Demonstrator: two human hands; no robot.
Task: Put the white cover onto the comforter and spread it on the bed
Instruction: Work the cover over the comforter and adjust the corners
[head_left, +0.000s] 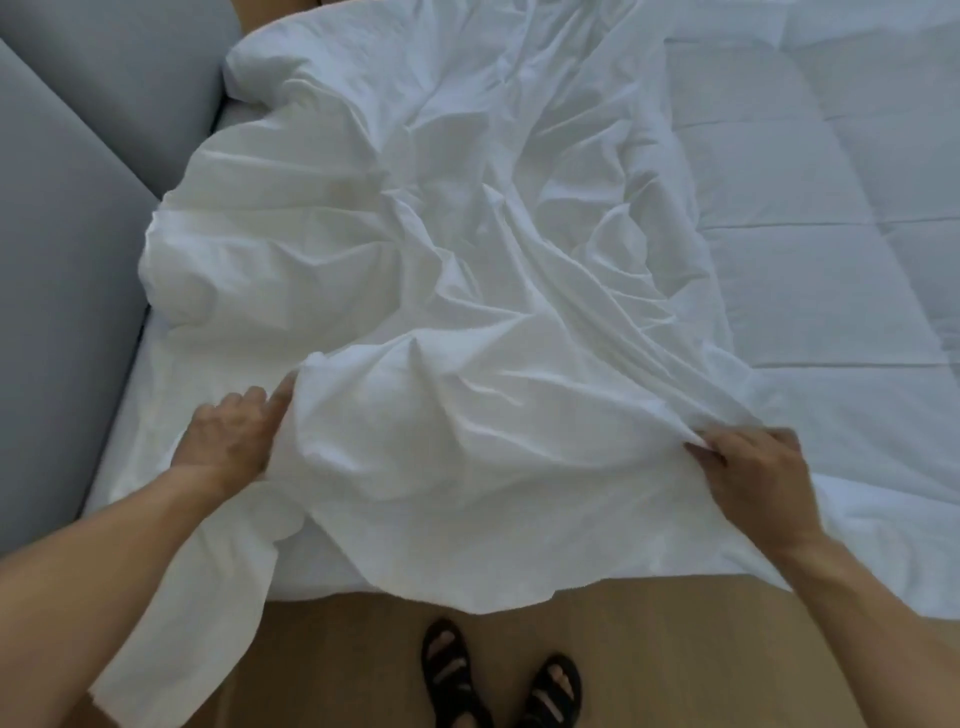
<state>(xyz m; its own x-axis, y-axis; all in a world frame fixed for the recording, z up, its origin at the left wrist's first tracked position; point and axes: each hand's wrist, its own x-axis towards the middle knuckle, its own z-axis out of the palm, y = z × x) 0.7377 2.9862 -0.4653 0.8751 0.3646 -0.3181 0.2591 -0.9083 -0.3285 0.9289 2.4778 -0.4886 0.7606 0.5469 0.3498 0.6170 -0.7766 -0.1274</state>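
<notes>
The white cover lies crumpled across the left and middle of the bed, bulging as if something fills it. Its near edge hangs over the bedside toward the floor. The quilted white comforter shows flat on the right side of the bed. My left hand sits at the cover's near left part, fingers tucked against a fold; whether it grips the cloth is unclear. My right hand pinches a bunched fold of the cover at the near right.
A grey upholstered headboard or wall panel runs along the left of the bed. A light wooden floor lies below, with my feet in black sandals close to the bed edge.
</notes>
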